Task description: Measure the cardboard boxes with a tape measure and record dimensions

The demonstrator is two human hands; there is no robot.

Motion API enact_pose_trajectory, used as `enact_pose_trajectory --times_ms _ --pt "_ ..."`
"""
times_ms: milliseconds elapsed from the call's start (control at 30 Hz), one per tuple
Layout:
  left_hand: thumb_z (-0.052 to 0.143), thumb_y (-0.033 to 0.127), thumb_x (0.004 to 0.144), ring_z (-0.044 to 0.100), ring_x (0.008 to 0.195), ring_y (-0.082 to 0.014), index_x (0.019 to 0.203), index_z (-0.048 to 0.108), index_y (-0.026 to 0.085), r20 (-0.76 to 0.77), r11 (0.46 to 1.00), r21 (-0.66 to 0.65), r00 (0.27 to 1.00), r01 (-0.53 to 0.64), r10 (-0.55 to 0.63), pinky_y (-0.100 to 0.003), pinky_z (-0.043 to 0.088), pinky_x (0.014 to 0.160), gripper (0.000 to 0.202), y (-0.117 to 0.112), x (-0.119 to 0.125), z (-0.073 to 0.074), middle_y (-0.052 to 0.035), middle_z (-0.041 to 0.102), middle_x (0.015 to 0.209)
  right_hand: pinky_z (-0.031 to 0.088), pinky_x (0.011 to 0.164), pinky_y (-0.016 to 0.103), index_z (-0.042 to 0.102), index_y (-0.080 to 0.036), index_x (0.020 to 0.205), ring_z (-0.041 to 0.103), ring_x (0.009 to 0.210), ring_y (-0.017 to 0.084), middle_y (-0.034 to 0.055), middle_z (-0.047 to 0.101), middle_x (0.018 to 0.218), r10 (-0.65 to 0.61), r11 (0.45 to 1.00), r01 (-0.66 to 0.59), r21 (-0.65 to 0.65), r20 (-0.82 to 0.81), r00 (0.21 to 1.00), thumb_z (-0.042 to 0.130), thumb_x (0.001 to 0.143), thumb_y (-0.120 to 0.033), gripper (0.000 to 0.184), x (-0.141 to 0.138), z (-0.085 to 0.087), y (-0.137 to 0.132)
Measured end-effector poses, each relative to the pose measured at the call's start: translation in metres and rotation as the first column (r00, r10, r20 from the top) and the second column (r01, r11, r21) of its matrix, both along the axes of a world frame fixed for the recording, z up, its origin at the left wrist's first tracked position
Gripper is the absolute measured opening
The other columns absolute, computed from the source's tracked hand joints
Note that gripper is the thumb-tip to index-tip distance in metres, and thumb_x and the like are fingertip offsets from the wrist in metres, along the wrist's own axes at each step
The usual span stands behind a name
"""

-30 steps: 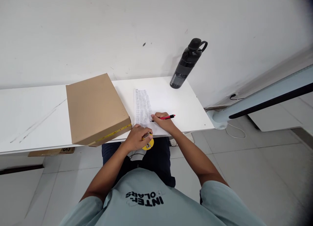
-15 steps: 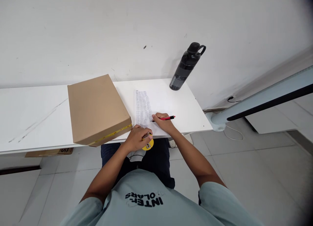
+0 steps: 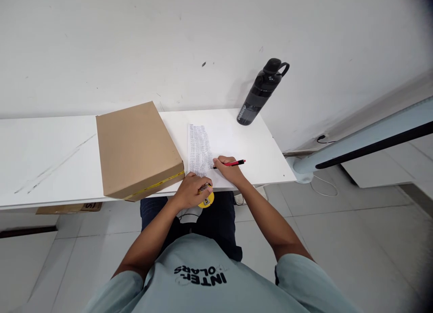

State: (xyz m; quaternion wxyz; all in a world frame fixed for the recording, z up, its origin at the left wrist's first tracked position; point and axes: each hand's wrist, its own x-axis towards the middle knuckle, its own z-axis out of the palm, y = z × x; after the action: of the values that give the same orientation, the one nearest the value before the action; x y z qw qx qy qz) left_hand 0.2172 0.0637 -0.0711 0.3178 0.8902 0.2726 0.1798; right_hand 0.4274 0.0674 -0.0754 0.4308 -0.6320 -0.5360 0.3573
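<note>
My right hand (image 3: 227, 168) is closed round a red and black pen (image 3: 233, 163), its tip resting on a white sheet (image 3: 200, 148) covered with rows of small writing. My left hand (image 3: 191, 190) is closed on a yellow tape measure case (image 3: 206, 200) at the front edge of the white table (image 3: 50, 155). The yellow tape (image 3: 154, 186) runs from the case along the near side of a flat brown cardboard box (image 3: 135, 146) that lies just left of the sheet.
A dark water bottle (image 3: 259, 95) stands at the table's back right corner against the white wall. A pale blue bar (image 3: 365, 139) slants across the right, with a cable (image 3: 321, 186) on the tiled floor. Flat cardboard (image 3: 67, 208) lies under the table.
Both hands stay put with pen and tape measure. Only the view has drifted slightly, so everything sits a little further right.
</note>
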Motion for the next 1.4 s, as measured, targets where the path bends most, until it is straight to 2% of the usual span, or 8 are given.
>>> enact_pose_trajectory --times_ms 900,1400 --pt "0.044 0.044 0.099 0.063 0.073 -0.0172 0.101 0.065 0.021 0.018 1.000 0.017 1.000 -0.020 0.020 -0.038 0.038 0.089 0.031 -0.0022 -0.0003 -0.0029 0.0005 0.068 0.076 0.039 0.061 0.031 0.039 -0.024 0.053 0.053 0.065 0.018 -0.0002 0.056 0.058 -0.016 1.000 0.016 0.016 -0.025 1.000 0.058 0.082 -0.048 0.042 0.0005 0.0004 -0.0003" --pt "0.045 0.043 0.099 0.064 0.074 -0.0170 0.101 0.065 0.022 0.034 0.999 0.031 0.999 -0.030 0.029 -0.038 0.039 0.091 0.029 -0.0026 -0.0018 -0.0085 0.0008 0.069 0.077 0.042 0.065 0.033 0.055 -0.023 0.053 0.055 0.063 0.019 0.0019 0.062 0.058 -0.069 0.997 0.069 0.030 -0.009 0.998 0.055 0.082 -0.049 0.039 -0.0005 0.0017 -0.0021"
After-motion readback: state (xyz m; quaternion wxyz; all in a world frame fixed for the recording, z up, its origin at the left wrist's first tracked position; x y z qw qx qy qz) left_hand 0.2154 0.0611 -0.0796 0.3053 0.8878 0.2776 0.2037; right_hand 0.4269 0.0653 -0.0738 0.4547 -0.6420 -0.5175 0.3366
